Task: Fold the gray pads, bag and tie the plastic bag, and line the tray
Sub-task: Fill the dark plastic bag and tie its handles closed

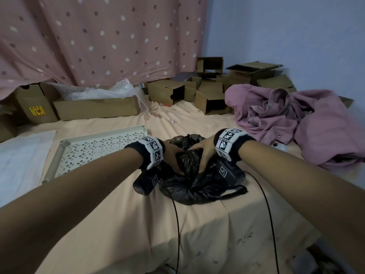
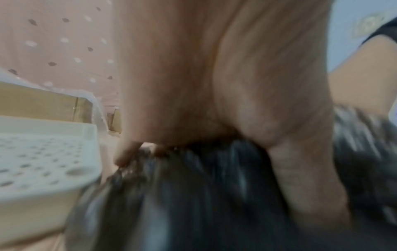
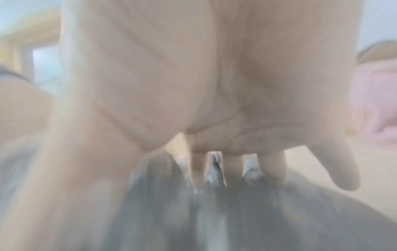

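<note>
A crumpled black plastic bag (image 1: 189,180) lies on the peach bedsheet in the middle of the head view. Both hands are on its upper part. My left hand (image 1: 173,155) grips the bag from the left, and my right hand (image 1: 203,153) grips it from the right, thumbs meeting over a bunched bulge of plastic. In the left wrist view the black bag (image 2: 204,195) fills the space under the palm, blurred. In the right wrist view the fingers (image 3: 195,169) dig into the grey-looking bag (image 3: 214,212). The white perforated tray (image 1: 94,149) sits just left of the bag. No gray pads show.
A white sheet (image 1: 23,155) lies left of the tray. Several cardboard boxes (image 1: 94,107) line the back under a spotted pink curtain. A heap of pink clothing (image 1: 296,119) lies at the right. Two black cables (image 1: 177,224) trail toward me.
</note>
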The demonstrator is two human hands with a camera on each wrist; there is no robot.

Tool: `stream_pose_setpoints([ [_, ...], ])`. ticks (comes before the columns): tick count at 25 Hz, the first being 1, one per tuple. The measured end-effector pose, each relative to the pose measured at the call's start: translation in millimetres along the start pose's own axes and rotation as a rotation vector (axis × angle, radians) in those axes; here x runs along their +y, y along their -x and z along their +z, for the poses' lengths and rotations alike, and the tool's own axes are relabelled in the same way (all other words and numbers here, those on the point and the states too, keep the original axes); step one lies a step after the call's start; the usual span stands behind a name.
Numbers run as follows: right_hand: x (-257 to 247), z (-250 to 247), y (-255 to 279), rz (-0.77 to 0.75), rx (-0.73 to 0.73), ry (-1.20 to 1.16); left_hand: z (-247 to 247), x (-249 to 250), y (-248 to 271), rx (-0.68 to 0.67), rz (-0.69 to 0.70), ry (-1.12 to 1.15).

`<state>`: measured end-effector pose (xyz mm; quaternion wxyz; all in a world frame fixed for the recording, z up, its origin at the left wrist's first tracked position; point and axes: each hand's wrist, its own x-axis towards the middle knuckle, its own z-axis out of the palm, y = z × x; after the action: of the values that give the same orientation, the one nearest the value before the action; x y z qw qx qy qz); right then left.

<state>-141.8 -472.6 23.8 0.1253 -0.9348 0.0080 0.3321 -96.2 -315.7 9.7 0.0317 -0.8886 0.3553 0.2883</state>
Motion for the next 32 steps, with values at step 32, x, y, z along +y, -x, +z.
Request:
stream_pose_setpoints([
  [32,63.4,-14.9,-19.2,-0.027,0.662,-0.019,-24.9,13.8,-31.8,0.607,0.093,-0.002],
])
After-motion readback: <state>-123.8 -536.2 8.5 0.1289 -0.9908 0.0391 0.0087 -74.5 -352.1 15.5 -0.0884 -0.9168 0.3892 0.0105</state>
